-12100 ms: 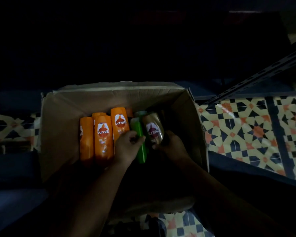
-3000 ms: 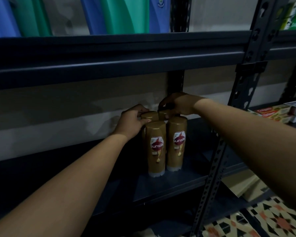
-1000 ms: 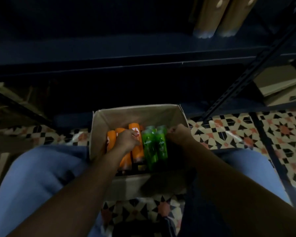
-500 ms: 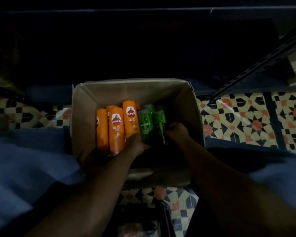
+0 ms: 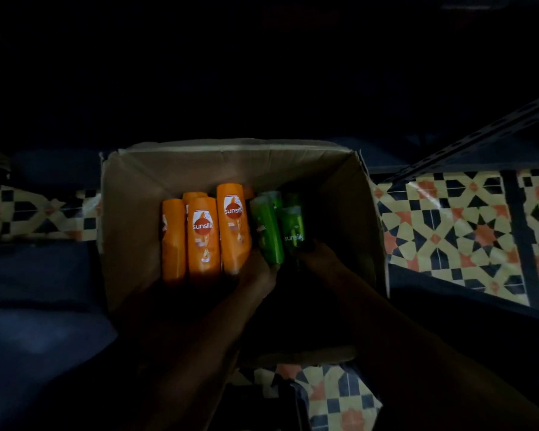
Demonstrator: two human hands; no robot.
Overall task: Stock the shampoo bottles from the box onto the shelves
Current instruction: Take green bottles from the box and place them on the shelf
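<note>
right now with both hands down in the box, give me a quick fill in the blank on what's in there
1. The bottles stand inside a cardboard ____.
2. To the left of the green bottles stand bottles coloured ____.
3. The brand name printed on the orange bottles is ____.
4. The left hand and right hand both reach the bottles coloured ____.

Missing words: box; orange; sunsilk; green
</note>
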